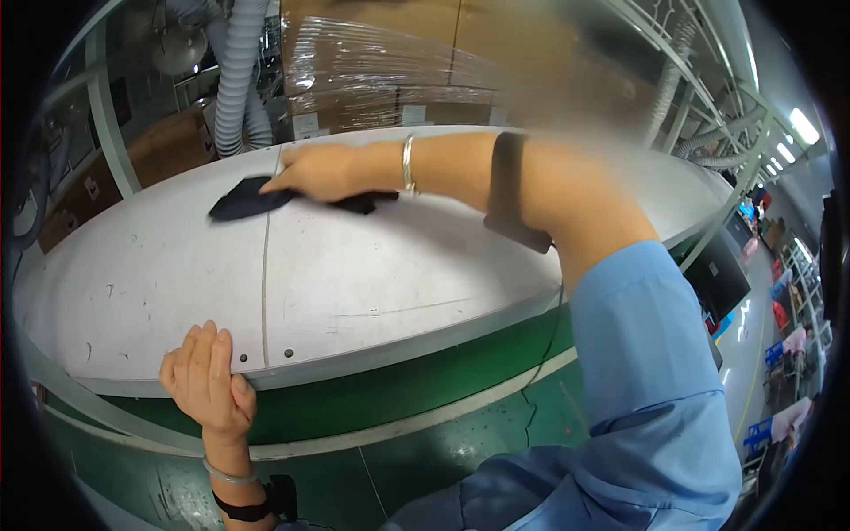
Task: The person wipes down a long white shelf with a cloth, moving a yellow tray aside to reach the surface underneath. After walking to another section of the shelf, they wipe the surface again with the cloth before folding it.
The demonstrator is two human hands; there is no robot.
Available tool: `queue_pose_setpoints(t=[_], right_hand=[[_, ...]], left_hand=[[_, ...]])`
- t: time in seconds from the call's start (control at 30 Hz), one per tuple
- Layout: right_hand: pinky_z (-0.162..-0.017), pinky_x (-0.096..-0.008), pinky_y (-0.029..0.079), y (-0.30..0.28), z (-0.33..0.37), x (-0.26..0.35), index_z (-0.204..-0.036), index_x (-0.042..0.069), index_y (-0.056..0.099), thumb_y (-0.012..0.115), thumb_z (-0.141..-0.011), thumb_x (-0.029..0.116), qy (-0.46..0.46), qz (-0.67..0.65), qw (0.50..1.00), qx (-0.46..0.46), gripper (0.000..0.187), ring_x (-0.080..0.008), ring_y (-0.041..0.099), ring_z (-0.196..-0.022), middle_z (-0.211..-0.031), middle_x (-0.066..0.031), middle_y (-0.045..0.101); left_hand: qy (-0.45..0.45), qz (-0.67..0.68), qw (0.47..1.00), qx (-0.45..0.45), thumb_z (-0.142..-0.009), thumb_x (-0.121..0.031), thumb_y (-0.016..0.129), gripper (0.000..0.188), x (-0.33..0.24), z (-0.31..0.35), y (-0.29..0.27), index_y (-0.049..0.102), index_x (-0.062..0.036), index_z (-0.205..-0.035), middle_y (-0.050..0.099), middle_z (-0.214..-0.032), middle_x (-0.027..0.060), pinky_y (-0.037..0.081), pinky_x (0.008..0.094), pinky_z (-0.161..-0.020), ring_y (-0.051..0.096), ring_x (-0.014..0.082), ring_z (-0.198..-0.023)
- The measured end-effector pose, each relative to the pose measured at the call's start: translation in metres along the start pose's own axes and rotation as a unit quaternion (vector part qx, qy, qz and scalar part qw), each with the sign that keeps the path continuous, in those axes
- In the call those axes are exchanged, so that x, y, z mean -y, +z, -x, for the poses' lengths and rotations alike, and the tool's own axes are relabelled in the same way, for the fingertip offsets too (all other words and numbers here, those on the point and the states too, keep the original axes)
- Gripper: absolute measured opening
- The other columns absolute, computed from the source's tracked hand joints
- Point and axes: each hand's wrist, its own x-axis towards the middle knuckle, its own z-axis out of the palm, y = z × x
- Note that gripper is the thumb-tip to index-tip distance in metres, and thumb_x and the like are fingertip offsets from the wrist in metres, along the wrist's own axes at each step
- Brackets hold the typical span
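Our two hands were at the left half of a long, white-topped desk (381,265) with a curved outline. Our right hand (317,173) reached across to the far side and grasped a black, crumpled fabric cloth (241,201), which lay on the desk top near its far edge, across a thin, straight, dark seam (266,283). The cloth spread out to the left and right of our fingers. Our left hand (205,380) held nothing that we could see; it rested at the near edge, left of the seam, with its fingers laid flat together on the white surface. Just right of it sat two small, round, dark studs (289,353), one on each side of the seam.

We wore a shiny silver bracelet (407,164) on the right wrist and a pale, smooth bangle (230,475) on the left. On the far side, brown cardboard boxes (372,80) stood under clear plastic wrap, with a ribbed, light-grey hose (237,80) hanging to their left.
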Motion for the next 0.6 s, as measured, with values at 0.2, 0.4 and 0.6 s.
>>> queue_pose_setpoints(t=[0.2,0.4,0.6], right_hand=[[-0.084,-0.0403,0.045,0.002,0.094,-0.148,-0.129,0.016,0.044,0.042,-0.078,0.001,0.116,0.124,0.98,0.1,0.054,-0.0368,0.055,-0.095,-0.107,-0.0244,0.053],[-0.082,-0.0407,0.045,-0.029,0.274,-0.194,-0.1,-0.003,0.059,0.039,-0.088,0.015,0.451,0.088,0.876,0.143,0.03,-0.0359,0.057,-0.097,-0.105,-0.0194,0.06],[-0.08,-0.038,0.046,-0.072,0.426,-0.13,-0.104,0.001,0.059,0.043,-0.08,0.007,0.601,0.161,0.726,0.291,0.03,-0.034,0.057,-0.098,-0.104,-0.0185,0.06]], left_hand=[[0.003,-0.01,1.0,-0.009,-0.094,-0.025,0.029,0.04,0.001,0.005,0.008,0.057,0.0016,-0.105,0.06,-0.103,0.0169,0.036,0.0402,-0.084,0.057,0.0313,-0.095],[-0.001,-0.027,1.0,0.001,-0.094,-0.025,0.027,0.04,0.004,0.011,0.007,0.056,0.0008,-0.105,0.061,-0.103,0.0164,0.035,0.0402,-0.085,0.056,0.031,-0.096],[0.003,-0.036,0.999,-0.006,-0.094,-0.023,0.027,0.041,0.004,0.012,0.012,0.057,0.0014,-0.106,0.061,-0.103,0.0158,0.035,0.039,-0.086,0.056,0.0304,-0.097]])
